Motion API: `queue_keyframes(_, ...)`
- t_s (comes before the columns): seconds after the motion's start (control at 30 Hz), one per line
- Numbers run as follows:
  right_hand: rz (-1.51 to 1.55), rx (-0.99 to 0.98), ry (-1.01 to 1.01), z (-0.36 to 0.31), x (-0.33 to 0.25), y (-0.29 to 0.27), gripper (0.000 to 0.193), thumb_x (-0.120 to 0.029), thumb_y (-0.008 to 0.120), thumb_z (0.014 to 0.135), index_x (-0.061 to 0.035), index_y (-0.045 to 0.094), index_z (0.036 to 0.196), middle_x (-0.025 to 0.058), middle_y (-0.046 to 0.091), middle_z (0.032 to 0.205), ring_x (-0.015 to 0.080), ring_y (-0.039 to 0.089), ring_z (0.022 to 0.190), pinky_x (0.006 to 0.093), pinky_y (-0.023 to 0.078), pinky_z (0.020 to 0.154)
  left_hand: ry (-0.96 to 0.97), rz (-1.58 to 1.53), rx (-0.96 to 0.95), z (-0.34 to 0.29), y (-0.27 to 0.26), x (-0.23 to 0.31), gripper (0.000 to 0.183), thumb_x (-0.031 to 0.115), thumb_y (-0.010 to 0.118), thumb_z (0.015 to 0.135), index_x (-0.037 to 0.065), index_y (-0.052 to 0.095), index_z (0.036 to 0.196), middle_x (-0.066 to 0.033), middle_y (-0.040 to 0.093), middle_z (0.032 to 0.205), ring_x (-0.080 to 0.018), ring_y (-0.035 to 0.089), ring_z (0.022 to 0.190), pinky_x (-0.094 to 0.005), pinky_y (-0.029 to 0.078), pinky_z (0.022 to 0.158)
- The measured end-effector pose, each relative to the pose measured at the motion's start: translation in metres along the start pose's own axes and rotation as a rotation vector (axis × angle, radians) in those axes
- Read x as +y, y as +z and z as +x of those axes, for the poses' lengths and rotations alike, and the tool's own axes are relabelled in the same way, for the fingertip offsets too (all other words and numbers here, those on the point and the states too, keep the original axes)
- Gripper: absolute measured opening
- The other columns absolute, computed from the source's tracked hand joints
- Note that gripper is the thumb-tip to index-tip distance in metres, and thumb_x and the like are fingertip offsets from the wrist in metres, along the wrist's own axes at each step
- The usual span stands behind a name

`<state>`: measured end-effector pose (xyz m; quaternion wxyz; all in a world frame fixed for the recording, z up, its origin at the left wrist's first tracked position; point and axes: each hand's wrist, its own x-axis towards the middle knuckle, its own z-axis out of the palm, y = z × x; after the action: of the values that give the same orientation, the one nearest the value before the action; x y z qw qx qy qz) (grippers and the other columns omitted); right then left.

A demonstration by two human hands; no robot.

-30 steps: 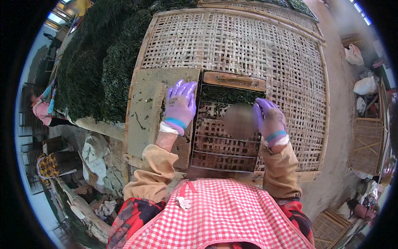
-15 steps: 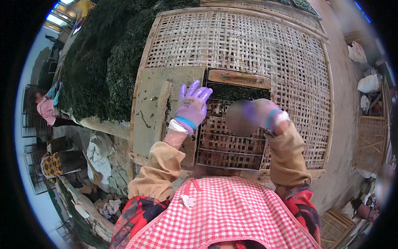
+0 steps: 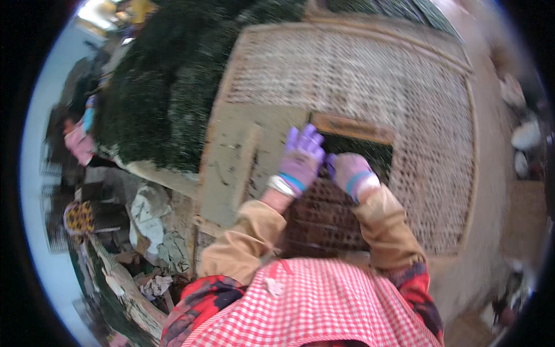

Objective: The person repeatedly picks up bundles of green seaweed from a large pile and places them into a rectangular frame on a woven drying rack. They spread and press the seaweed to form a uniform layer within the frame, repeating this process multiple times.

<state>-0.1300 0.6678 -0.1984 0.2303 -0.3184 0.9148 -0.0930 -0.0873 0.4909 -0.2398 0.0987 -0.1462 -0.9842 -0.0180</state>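
My left hand (image 3: 302, 157), in a purple glove, lies flat with its fingers stretched out, at the right edge of a greenish-grey board (image 3: 227, 156). Close beside it on the right is my right hand (image 3: 350, 171), gloved alike, with its fingers curled in. Whatever those fingers hold, if anything, is hidden. Both hands are over a thin-barred rectangular frame (image 3: 324, 215). Dark green plant matter (image 3: 364, 151) fills its far part, below a wooden block (image 3: 354, 127) along the far end.
The board and frame rest on a woven bamboo mat (image 3: 430, 168) with a wooden border. A large dark green heap (image 3: 167, 87) rises at the far left. A person in pink (image 3: 79, 143) is beyond it. White sacks (image 3: 149, 214) lie to the left.
My right hand has moved left across the frame, close to my left hand. A blurred round brown patch beside it no longer shows. The whole view has shifted and blurred.
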Motion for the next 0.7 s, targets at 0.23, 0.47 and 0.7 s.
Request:
queue_keyframes(0.23,0.967,0.503,-0.022,-0.013,-0.010,0.005,0.041,-0.020,0.063,0.095,-0.0008,0.059,0.130,0.0144,0.073,0.102,0.0161,0.068,0.086,0.0303,0.053,0.081,-0.184,-0.237,0.133,0.008,-0.042,0.007,0.028,0.028,0.055,0.095,0.014,0.065,0.117,-0.0053,0.059,0.133,-0.0297,0.041,0.138,-0.0517,0.023,0.118)
queue_keyframes(0.47,1.018,0.444,0.189,-0.037,0.024,-0.001,0.028,-0.021,0.057,0.098,-0.0026,0.067,0.116,0.0158,0.073,0.093,0.0226,0.072,0.084,0.0331,0.054,0.078,-0.271,-0.199,0.213,-0.007,-0.071,-0.023,0.024,0.016,0.059,0.092,0.012,0.068,0.114,-0.0104,0.066,0.119,-0.0339,0.053,0.126,-0.0457,0.039,0.108)
queue_keyframes(0.7,0.340,-0.086,0.177,-0.007,-0.002,-0.019,0.035,-0.031,0.051,0.098,-0.0032,0.072,0.101,0.0191,0.072,0.097,0.0349,0.069,0.093,0.0433,0.054,0.088,-0.249,-0.283,0.165,-0.022,-0.057,-0.028,0.034,0.008,0.062,0.085,0.016,0.065,0.117,-0.0073,0.064,0.125,-0.0306,0.048,0.131,-0.0495,0.031,0.114)
